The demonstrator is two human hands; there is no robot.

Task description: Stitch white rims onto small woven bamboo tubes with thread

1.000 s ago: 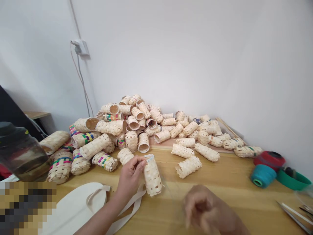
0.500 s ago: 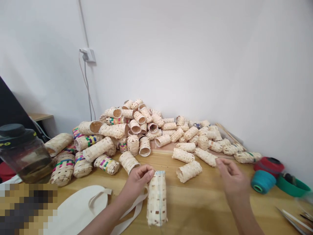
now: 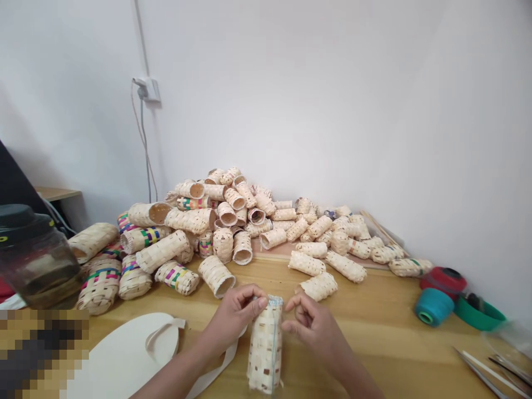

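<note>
My left hand (image 3: 235, 321) grips the top of a woven bamboo tube (image 3: 265, 350) from the left. The tube stands nearly upright on the wooden table (image 3: 374, 338), with a thin bluish seam facing me. My right hand (image 3: 312, 327) is at the tube's right side, with its fingers apart and its fingertips at or near the upper edge. Nothing is visible in it. A flat white cloth piece with a strap (image 3: 124, 354) lies beside my left forearm. Another woven tube (image 3: 216, 276) lies just beyond my left hand.
A large heap of woven tubes (image 3: 224, 219), some with coloured bands, stands against the wall. A plastic jar (image 3: 37, 257) is at the left. Teal and red thread spools (image 3: 433, 306) and a green bowl (image 3: 477, 313) are at the right, with metal tools (image 3: 486, 368) near the corner.
My right hand has moved left from beside the loose tubes to the held tube's upper right side. The held tube stays in about the same upright position, and the view has shifted slightly.
</note>
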